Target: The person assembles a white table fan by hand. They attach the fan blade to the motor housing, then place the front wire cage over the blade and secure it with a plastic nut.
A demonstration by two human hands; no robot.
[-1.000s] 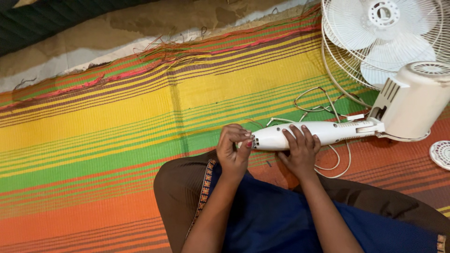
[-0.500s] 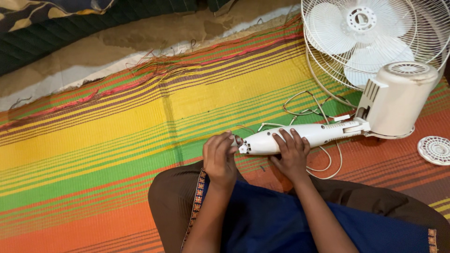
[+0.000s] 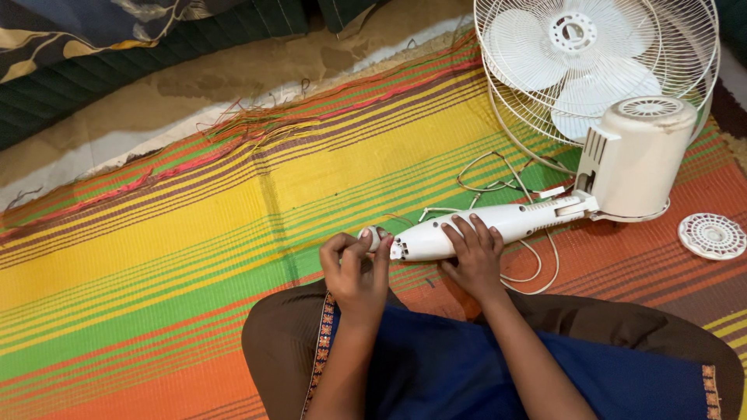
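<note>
Left of the left hand [image 3: 356,268] the mat [image 3: 171,233] lies bare and open to its frayed edge. Right of the right hand [image 3: 469,257], wires [image 3: 506,183] loop just beside the fan neck [image 3: 498,224], perhaps under it; beyond stand the motor housing [image 3: 634,159] and cage [image 3: 591,62].

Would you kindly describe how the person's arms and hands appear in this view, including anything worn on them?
Both forearms are bare, with no sleeves, watch or bangles visible. The left hand shows dark red polish on at least one fingernail; no rings can be made out. The right hand also looks bare of jewellery. The arms rise from a lap covered in blue cloth over a brown garment with a patterned orange border.
</note>
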